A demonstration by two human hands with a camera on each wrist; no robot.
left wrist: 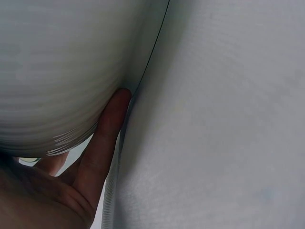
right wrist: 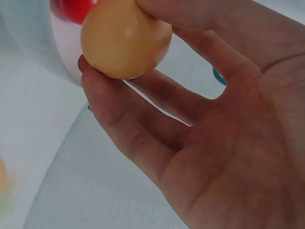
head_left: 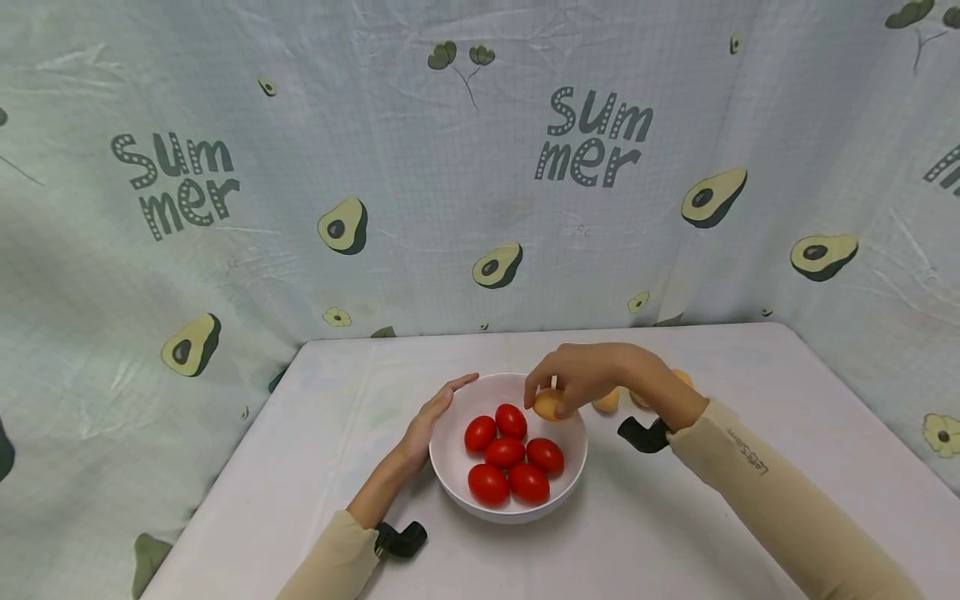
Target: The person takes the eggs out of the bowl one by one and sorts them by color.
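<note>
A white bowl (head_left: 508,517) stands on the table with several red, smooth, egg-shaped pieces (head_left: 505,452) lying in it. My right hand (head_left: 592,371) is over the bowl's right back rim, palm down. Between its thumb and fingertips it pinches an orange egg (head_left: 547,406). The right wrist view shows the orange egg (right wrist: 121,43) as glossy and rounded, with a red piece (right wrist: 76,7) behind it in the bowl. My left hand (head_left: 431,421) rests along the bowl's left side, fingers extended; in the left wrist view a finger (left wrist: 107,126) lies against the ribbed outer wall (left wrist: 52,71).
More orange pieces (head_left: 607,402) lie on the table to the right of the bowl, partly hidden behind my right hand and forearm. The pale table (head_left: 360,442) ends at a printed curtain (head_left: 420,167) behind it. Black devices (head_left: 401,540) sit on both wrists.
</note>
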